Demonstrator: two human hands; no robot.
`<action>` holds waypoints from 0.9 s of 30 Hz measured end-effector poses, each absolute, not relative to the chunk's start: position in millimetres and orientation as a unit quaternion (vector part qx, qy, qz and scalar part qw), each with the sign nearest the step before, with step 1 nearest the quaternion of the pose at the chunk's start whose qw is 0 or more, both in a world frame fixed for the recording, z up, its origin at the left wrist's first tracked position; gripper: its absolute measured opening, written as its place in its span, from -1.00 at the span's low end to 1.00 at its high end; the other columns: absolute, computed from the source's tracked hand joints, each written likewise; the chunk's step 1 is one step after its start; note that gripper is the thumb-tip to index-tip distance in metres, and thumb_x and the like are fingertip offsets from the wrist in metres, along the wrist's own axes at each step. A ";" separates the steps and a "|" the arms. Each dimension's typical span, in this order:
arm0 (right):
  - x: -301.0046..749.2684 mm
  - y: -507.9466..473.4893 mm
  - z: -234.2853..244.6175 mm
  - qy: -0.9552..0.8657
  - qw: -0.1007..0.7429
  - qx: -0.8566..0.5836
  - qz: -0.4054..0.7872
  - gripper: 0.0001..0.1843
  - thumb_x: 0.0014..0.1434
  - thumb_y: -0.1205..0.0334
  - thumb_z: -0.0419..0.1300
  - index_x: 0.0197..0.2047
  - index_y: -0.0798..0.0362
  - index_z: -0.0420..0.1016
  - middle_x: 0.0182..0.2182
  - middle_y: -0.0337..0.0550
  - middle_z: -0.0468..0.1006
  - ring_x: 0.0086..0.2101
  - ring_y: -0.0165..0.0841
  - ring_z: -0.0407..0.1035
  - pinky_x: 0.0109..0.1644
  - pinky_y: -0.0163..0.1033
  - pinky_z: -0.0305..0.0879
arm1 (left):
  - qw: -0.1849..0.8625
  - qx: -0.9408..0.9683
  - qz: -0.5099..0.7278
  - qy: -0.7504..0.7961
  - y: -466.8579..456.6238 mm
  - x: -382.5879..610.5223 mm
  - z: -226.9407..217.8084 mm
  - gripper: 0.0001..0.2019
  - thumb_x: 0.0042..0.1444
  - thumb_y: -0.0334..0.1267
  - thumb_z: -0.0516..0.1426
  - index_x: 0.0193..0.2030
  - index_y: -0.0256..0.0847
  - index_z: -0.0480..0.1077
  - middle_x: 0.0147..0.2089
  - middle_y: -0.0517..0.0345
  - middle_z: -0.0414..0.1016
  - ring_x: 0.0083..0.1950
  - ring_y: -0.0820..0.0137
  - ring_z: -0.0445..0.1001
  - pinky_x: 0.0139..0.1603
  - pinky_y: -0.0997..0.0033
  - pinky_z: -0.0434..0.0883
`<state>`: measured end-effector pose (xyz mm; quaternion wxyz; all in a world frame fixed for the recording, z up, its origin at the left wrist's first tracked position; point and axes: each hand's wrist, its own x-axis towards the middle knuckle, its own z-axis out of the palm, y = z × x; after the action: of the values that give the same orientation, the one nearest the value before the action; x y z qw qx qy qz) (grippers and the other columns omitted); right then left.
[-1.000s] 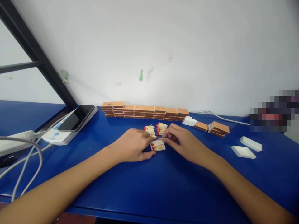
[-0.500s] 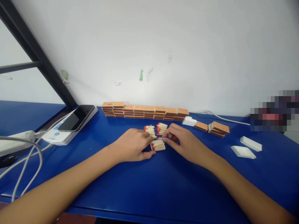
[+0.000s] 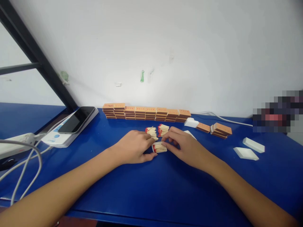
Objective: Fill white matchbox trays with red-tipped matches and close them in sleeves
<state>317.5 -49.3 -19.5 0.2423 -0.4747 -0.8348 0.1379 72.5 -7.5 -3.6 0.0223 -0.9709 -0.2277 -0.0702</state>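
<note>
A small white matchbox tray [image 3: 163, 150] lies on the blue desk with red-headed matches [image 3: 159, 147] inside. My left hand [image 3: 136, 146] is closed round its left end, the thumb at the near corner and the fingers at the far side. Over the tray's right end, the thumb and index finger of my right hand [image 3: 183, 145] are pinched at the match ends; their tips largely hide what is between them. Just behind the tray lie two loose heaps of matches, a left heap [image 3: 151, 132] and a right heap [image 3: 163, 130].
Stacked orange matchboxes [image 3: 145, 113] line the wall. More matchboxes [image 3: 221, 130] and a white tray [image 3: 191, 122] stand to the right, with further white trays [image 3: 246, 154] beyond. At left are a phone [image 3: 77, 119] on a white device, a power strip [image 3: 17, 143] and looping cables.
My right hand has moved slightly down and left, from the gap behind the tray to over its right end. A white piece now shows behind that hand. My left hand keeps its hold.
</note>
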 end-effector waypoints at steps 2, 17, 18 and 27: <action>321.2 -48.3 -18.2 -0.833 0.235 -0.481 0.141 -0.95 0.41 0.25 0.21 -0.14 -0.04 0.51 -0.23 -0.18 0.46 -0.33 -0.36 0.38 -0.27 -0.21 0.31 | 0.023 -0.971 -0.069 -0.227 -7.5 72.6 -3.5 -0.63 0.39 0.02 0.14 -0.05 -0.30 0.53 -0.20 0.00 0.60 -0.19 0.17 0.61 -0.20 0.22 0.47; 319.6 -43.9 -22.6 -0.810 0.254 -0.485 0.211 -0.90 0.38 0.25 0.22 -0.22 -0.05 0.55 -0.31 -0.23 0.44 -0.38 -0.38 0.31 -0.33 -0.25 0.24 | 0.015 -0.972 -0.072 -0.223 -7.1 71.9 -4.8 -0.62 0.40 0.01 0.13 -0.02 -0.31 0.54 -0.19 0.00 0.61 -0.18 0.17 0.61 -0.18 0.21 0.48; 319.9 -42.7 -24.1 -0.801 0.265 -0.490 0.218 -0.90 0.37 0.24 0.23 -0.23 -0.05 0.55 -0.33 -0.24 0.44 -0.40 -0.38 0.30 -0.35 -0.25 0.23 | 0.013 -0.972 -0.072 -0.222 -7.0 72.0 -5.0 -0.61 0.40 0.02 0.13 0.00 -0.32 0.54 -0.19 0.00 0.61 -0.17 0.17 0.62 -0.18 0.20 0.48; 340.6 -19.1 -43.7 -0.805 0.291 -0.508 0.099 -0.89 0.38 0.25 0.21 -0.06 -0.02 0.55 -0.23 -0.15 0.43 -0.33 -0.32 0.35 -0.22 -0.16 0.32 | 0.017 -0.972 -0.061 -0.227 -7.8 72.4 -3.3 -0.62 0.39 0.02 0.15 -0.01 -0.30 0.54 -0.18 0.02 0.61 -0.17 0.18 0.62 -0.18 0.22 0.47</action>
<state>340.6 -19.1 -43.7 0.2912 -0.5076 -0.8048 0.0994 72.4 -7.8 -3.3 0.0173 -0.9719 -0.2267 -0.0608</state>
